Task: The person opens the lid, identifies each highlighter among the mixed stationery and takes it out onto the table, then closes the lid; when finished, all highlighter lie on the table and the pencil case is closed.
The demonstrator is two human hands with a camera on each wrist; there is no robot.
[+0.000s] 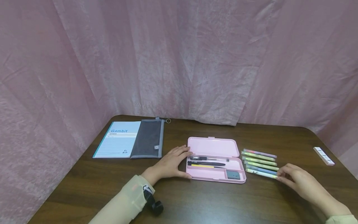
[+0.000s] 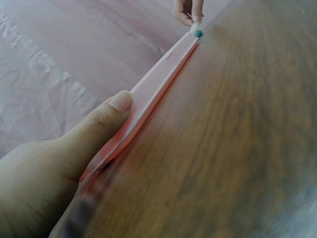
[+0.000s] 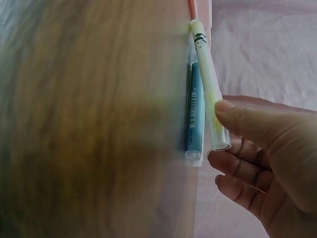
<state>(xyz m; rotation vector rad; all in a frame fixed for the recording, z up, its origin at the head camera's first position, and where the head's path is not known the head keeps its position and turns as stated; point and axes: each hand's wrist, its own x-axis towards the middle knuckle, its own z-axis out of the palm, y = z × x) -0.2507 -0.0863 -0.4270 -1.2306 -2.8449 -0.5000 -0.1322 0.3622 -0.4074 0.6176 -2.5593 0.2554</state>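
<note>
On the table lies an open pink pencil case, its lid tipped back. My left hand rests at its left end, fingers extended by the hinge and thumb along the front wall. In the case are a clear-barrelled pen, a black pen, a thin yellow-and-black pencil and a grey eraser. My right hand pinches the end of a white-and-yellow marker between thumb and fingers. Beside that marker lie several other capped markers, including a blue one.
A notebook and a grey mesh zip pouch lie at the back left. At the far right sits a small white-and-pink strip-shaped item. A pink curtain hangs behind the brown table.
</note>
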